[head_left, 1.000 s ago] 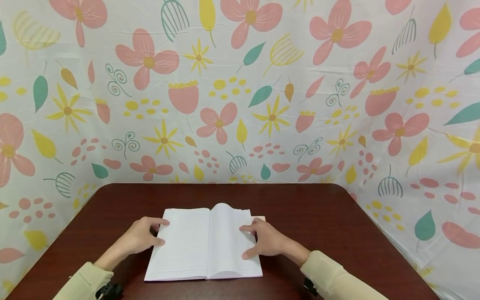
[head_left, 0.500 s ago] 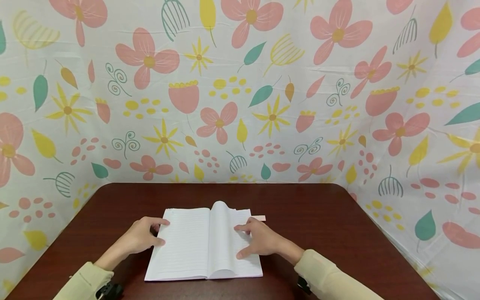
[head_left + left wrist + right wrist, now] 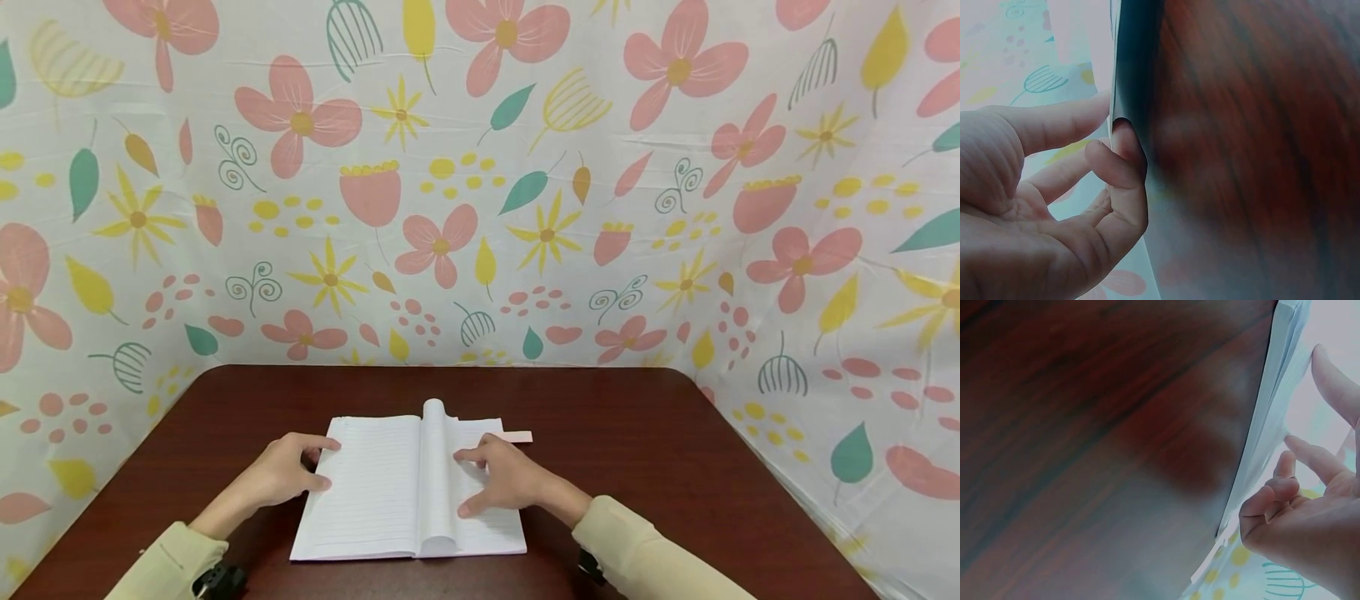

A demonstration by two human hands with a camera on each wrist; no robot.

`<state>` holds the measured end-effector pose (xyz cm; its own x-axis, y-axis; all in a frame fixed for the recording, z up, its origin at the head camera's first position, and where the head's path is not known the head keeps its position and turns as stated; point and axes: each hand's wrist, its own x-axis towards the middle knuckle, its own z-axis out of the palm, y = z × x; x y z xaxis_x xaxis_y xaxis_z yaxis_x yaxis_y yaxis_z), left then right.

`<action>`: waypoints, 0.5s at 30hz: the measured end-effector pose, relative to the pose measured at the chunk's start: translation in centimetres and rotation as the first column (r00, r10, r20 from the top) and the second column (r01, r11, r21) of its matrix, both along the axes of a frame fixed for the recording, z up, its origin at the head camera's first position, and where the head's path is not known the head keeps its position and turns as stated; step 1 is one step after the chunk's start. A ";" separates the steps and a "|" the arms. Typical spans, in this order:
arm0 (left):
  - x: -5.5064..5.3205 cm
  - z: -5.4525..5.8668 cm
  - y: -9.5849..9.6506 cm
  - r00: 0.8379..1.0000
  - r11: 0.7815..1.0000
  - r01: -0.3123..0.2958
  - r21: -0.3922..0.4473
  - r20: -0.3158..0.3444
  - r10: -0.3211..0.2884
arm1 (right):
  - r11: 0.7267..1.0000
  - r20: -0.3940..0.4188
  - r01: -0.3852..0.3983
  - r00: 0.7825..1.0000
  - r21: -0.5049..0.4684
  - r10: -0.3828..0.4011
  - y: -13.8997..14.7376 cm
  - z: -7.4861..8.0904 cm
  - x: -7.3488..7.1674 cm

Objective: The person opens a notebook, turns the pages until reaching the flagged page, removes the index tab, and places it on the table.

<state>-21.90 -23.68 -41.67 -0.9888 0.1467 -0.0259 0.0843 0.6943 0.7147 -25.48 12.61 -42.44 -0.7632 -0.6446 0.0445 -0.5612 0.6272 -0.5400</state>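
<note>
An open lined notebook (image 3: 360,500) lies on the table in the head view. My left hand (image 3: 285,473) pinches its left edge; in the left wrist view the thumb and fingers stand on opposite sides of the thin notebook edge (image 3: 1115,69). On the right half, a page (image 3: 435,475) bulges up into a tall roll beside the spine. My right hand (image 3: 510,477) touches the paper at the roll's right side with thumb and index finger spread apart. Its other fingers (image 3: 1257,506) are curled below, seen in the right wrist view.
A pale pink strip (image 3: 517,436) sticks out from the notebook's right side near the top. The dark brown table (image 3: 637,433) extends around the notebook. Behind it hangs a flower-printed cloth (image 3: 480,208).
My right hand has slid left over the right half, and the page has bunched from a broad curve into a narrower, taller roll near the spine. My left hand has stayed put.
</note>
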 end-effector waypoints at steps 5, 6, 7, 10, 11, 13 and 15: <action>-0.1 -0.1 -0.1 1.000 1.000 0.000 -0.011 -0.003 -0.001 | 1.000 0.020 0.014 1.000 0.007 -0.014 -0.7 0.1 0.1; -0.1 -0.1 -0.1 1.000 1.000 0.000 -0.014 -0.004 0.000 | 1.000 0.023 0.015 1.000 0.009 -0.015 -0.8 0.1 0.1; -0.1 -0.1 -0.1 1.000 1.000 0.000 -0.018 -0.005 0.000 | 1.000 0.024 0.014 1.000 0.011 -0.015 -1.0 0.1 0.1; -0.1 -0.1 0.0 1.000 1.000 0.001 -0.019 -0.006 -0.001 | 1.000 0.015 0.009 1.000 0.014 -0.010 -1.3 0.1 0.0; -0.1 -0.1 0.0 1.000 1.000 0.001 -0.018 -0.005 -0.001 | 1.000 0.010 0.007 1.000 0.017 -0.007 -1.5 0.1 0.0; -0.1 -0.1 0.0 1.000 1.000 0.001 -0.015 -0.002 -0.001 | 1.000 0.004 0.005 1.000 0.018 -0.005 -1.7 0.1 -0.1; -0.1 0.0 0.0 1.000 1.000 0.001 -0.014 0.000 -0.001 | 1.000 0.005 0.005 1.000 0.013 -0.005 -2.0 0.2 -0.1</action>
